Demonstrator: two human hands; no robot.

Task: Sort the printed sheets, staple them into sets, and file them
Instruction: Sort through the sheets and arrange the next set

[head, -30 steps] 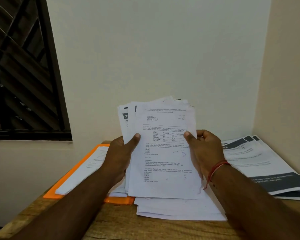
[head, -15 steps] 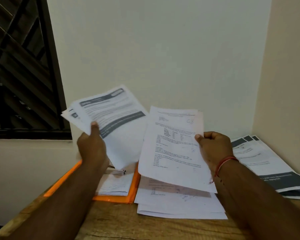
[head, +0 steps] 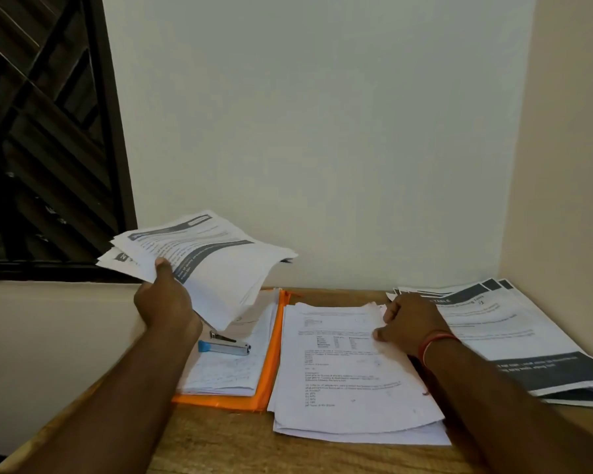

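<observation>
I judge the step in hand to be the sorting, where each kind of sheet goes to its own pile. The left grip [head: 167,302] is closed on the near corner of a fanned bundle [head: 216,265] of sheets with dark bands, and holds it in the air above the orange folder [head: 269,378]. The right grip [head: 413,328] lies on the middle pile [head: 343,378] of question sheets on the table [head: 220,443]. Its thumb presses the top sheet and its fingers curl at the far right edge. I cannot tell if they pinch the paper or only rest on it.

The bundle looks like the banded pile [head: 514,336] near the wall corner, so it probably belongs there. It is loose and held at one corner only, so a sheet could slip out. It would be better to square it with both hands first and then lay it down flat. The middle pile is also uneven and needs aligned edges before stapling. The stapler [head: 225,346] lies untouched on the papers in the folder, under the bundle.

The left forearm comes from the lower left with the wrist raised and the back of the hand towards the camera. The right forearm comes low over the table from the lower right, with a red thread [head: 435,340] on the wrist.
</observation>
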